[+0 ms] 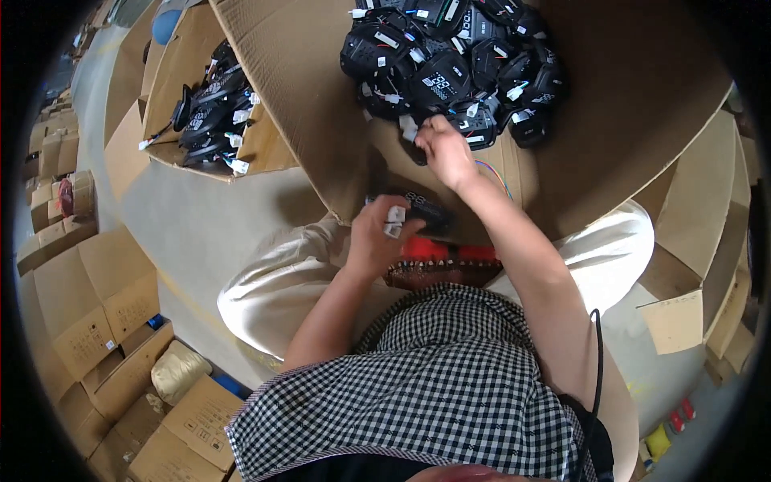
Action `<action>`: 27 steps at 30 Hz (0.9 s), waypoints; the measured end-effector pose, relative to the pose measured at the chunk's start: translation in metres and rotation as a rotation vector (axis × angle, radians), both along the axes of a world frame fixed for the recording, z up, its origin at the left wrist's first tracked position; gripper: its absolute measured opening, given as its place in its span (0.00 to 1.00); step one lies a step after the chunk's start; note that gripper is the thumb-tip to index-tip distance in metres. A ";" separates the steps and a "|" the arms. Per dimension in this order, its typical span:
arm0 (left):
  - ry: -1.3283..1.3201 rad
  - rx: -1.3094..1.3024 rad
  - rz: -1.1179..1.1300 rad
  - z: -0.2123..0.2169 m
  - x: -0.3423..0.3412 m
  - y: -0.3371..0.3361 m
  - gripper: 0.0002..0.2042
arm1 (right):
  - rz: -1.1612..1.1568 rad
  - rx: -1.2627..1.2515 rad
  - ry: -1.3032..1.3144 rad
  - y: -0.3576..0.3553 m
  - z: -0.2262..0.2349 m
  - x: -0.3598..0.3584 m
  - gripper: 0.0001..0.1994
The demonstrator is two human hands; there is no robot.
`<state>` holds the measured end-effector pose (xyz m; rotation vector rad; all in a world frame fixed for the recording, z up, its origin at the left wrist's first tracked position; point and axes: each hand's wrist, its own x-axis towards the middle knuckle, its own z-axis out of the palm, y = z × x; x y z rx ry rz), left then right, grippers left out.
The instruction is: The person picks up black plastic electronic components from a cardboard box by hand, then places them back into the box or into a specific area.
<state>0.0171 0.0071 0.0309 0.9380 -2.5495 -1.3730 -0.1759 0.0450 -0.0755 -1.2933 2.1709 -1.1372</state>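
Cardboard cartons (88,305) are lining the grey floor (193,233) on the left, and more open cartons (679,321) are standing at the right. Between them, a person in a checked garment (450,377) and pale trousers (265,297) is sitting before a large open box (297,88). Black display units (442,78) with white plugs are lying in a heap toward the far edge of that box.

At its near left corner, the left hand (376,237) is grasping small white connectors (393,221) between thumb and fingers. One blurred black unit (422,207) is lying just beside those fingers; whether the hand is also holding it, one cannot tell. The right hand (446,153) is bending its fingers at the near side of the heap, close to a white plug (408,127); its grip is not showing clearly. Thin coloured wires (498,173) are curving beside the right forearm. Below the near edge, a red item (462,251) is lying between the legs. Further black units (213,112) are filling a smaller box (277,153) beyond the large box's left edge.
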 end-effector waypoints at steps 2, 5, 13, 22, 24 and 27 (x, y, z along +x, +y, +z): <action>0.147 -0.006 0.195 0.001 -0.007 0.003 0.17 | 0.039 -0.045 0.068 0.030 0.029 0.024 0.05; 0.194 -0.064 0.125 0.001 -0.009 -0.001 0.19 | 0.207 -0.036 0.141 0.070 0.056 0.056 0.04; 0.336 0.208 -0.276 -0.020 -0.004 -0.004 0.11 | 0.355 -0.005 0.000 0.108 0.061 0.051 0.05; 0.032 0.129 -0.266 -0.020 0.012 0.000 0.11 | 0.200 0.231 0.122 0.125 0.115 0.059 0.04; 0.031 0.117 -0.285 -0.018 0.013 0.000 0.12 | 0.306 0.276 0.143 0.124 0.114 0.054 0.04; -0.039 0.121 -0.399 -0.013 0.015 -0.001 0.11 | 0.452 0.333 0.087 0.126 0.108 0.052 0.05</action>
